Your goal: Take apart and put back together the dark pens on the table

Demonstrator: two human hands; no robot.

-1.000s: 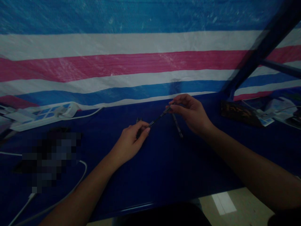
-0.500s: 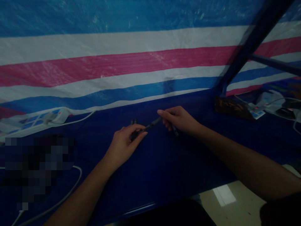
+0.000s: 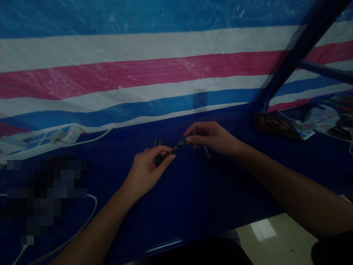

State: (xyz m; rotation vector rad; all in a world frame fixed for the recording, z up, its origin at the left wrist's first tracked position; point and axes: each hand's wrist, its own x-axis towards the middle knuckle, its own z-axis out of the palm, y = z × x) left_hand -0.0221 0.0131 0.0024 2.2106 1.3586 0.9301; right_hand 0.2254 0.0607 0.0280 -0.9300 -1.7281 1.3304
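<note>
A dark pen (image 3: 179, 145) is held slantwise above the blue table (image 3: 193, 198), between both hands. The fingers of my left hand (image 3: 147, 167) pinch its lower left end. At the upper right end, the thumb and forefinger of my right hand (image 3: 211, 136) close on the pen. Another slim dark pen (image 3: 206, 151) shows below my right hand; whether the fingers touch it I cannot tell. Two dark pen ends (image 3: 158, 141) stick out just behind my left hand, which hides the rest of them.
A white power strip (image 3: 41, 141) with a plug and cable lies at the back left. Below it is a blurred-out dark object (image 3: 46, 195) with a white cable. A dark brown box (image 3: 275, 126) and more plugs (image 3: 306, 125) sit at the right, near a blue metal post (image 3: 292, 59).
My right thumb and forefinger have come down onto the upper end of the pen and closed on it. My left hand has barely moved. The view has shifted slightly.
</note>
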